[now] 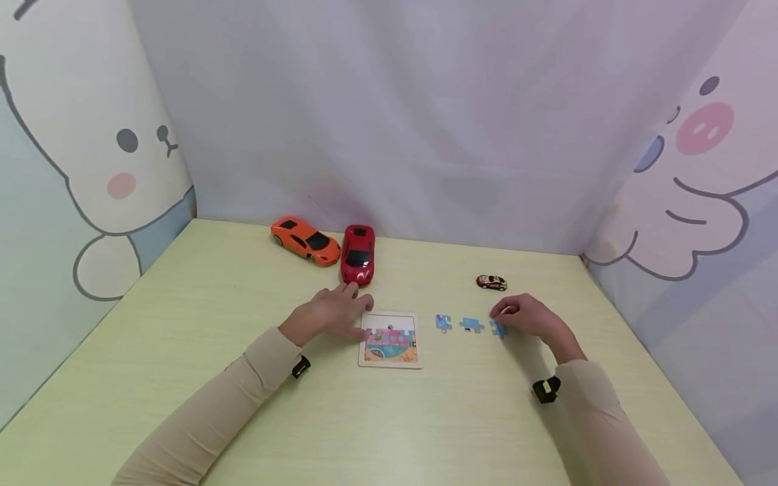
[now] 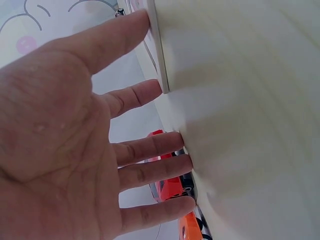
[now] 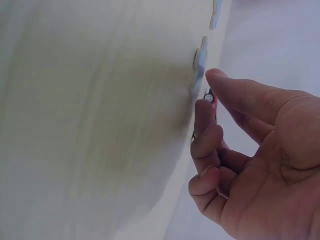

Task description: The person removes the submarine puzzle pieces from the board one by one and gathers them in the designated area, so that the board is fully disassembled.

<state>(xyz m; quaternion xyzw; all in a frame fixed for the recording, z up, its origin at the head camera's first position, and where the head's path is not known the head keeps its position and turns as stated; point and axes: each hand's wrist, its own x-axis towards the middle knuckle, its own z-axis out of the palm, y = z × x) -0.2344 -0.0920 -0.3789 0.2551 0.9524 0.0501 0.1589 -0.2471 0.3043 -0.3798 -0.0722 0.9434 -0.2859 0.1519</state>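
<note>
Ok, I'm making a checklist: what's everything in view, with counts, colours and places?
Puzzle board: one, pale frame, mid-table
Fitted pieces: count unclear, multicoloured, board's lower part
Loose pieces: three, mostly blue, right of board
Red car: one, red, beyond the board
Orange car: one, orange, left of red car
Small car: one, multicoloured, beyond the loose pieces
Table: one, pale yellow, underneath
Curtain: one, pale grey, behind
Cartoon panels: two, white and blue, either side
Left hand: one, bare, at board's left edge
Right hand: one, bare, by rightmost loose piece
Sleeves: two, beige, both arms
Wrist cameras: two, black, near the cuffs
</note>
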